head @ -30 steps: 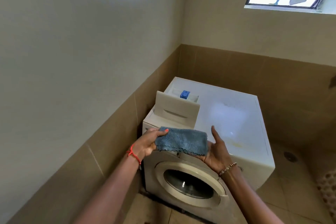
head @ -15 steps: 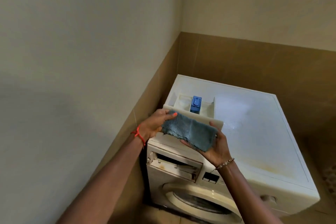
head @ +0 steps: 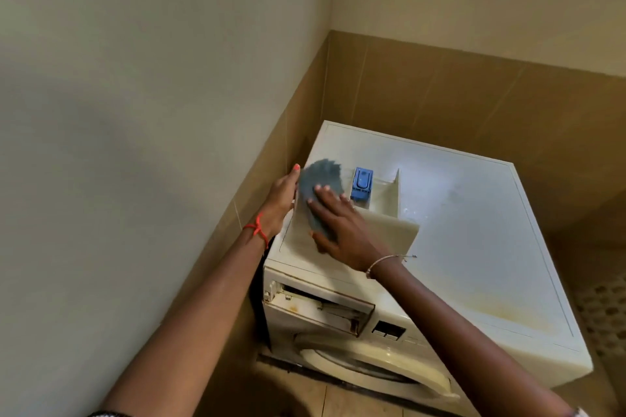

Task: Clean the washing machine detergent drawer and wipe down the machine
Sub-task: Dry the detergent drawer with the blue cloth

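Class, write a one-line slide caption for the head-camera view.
Right hand presses a blue cloth against the detergent drawer set atop the washing machine; left hand holds its side.

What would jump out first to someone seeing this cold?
The right hand presses a blue-grey cloth into the detergent drawer, which lies removed on top of the washing machine, front-left corner, with the left hand at its side. Below, the empty drawer slot gapes, stained.
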